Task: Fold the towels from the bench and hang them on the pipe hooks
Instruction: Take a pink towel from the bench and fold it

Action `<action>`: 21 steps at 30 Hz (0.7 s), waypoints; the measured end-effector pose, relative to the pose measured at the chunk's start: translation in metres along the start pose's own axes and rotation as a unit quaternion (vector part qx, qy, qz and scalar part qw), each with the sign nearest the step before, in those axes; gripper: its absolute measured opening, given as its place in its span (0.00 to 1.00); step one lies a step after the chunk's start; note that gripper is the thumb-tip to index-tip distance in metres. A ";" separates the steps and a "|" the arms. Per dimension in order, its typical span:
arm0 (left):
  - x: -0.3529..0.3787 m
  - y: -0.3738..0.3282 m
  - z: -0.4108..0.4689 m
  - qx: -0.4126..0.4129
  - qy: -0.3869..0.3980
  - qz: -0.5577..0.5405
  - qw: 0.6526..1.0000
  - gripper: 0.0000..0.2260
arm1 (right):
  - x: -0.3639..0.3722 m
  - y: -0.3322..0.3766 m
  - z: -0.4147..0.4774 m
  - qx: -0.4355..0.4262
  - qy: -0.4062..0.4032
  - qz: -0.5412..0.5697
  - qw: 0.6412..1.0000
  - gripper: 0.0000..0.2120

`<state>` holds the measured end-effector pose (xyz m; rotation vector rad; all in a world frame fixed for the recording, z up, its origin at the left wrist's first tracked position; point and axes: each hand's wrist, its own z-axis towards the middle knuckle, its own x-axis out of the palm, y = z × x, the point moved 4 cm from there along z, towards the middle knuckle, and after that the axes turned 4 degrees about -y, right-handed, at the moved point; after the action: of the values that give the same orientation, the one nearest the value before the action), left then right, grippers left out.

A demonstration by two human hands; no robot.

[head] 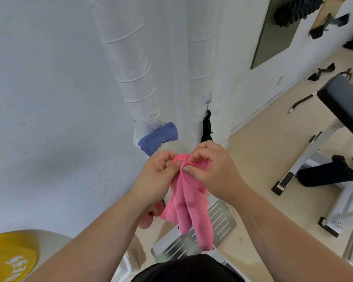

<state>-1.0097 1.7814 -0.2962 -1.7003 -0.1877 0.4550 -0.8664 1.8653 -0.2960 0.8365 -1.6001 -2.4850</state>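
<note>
A pink towel (186,202) hangs in folds from both my hands, just in front of the white wrapped pipes (135,78). My left hand (158,176) pinches its bunched top edge from the left. My right hand (212,169) grips the same top edge from the right, thumbs nearly touching. A blue towel (158,138) hangs rolled on a hook at the left pipe. A black towel or strap (206,129) hangs at the right pipe (202,78). The hooks themselves are hidden.
A black padded bench (344,102) on a white frame stands at the right. A metal slotted plate (218,222) lies on the floor below the towel. A yellow weight plate (10,259) sits at bottom left. Black straps and a bar lie by the far wall.
</note>
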 end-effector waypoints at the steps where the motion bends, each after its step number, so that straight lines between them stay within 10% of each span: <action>1: -0.001 0.001 0.000 -0.003 0.001 0.001 1.000 0.06 | 0.001 0.000 -0.001 -0.005 -0.003 -0.006 1.000 0.07; 21: -0.013 -0.003 -0.001 0.027 0.066 0.030 0.997 0.09 | 0.006 -0.006 0.001 -0.026 0.077 -0.015 0.997 0.11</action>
<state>-1.0211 1.7762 -0.2907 -1.6808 -0.0274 0.3876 -0.8706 1.8670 -0.3032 1.0237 -1.4786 -2.4037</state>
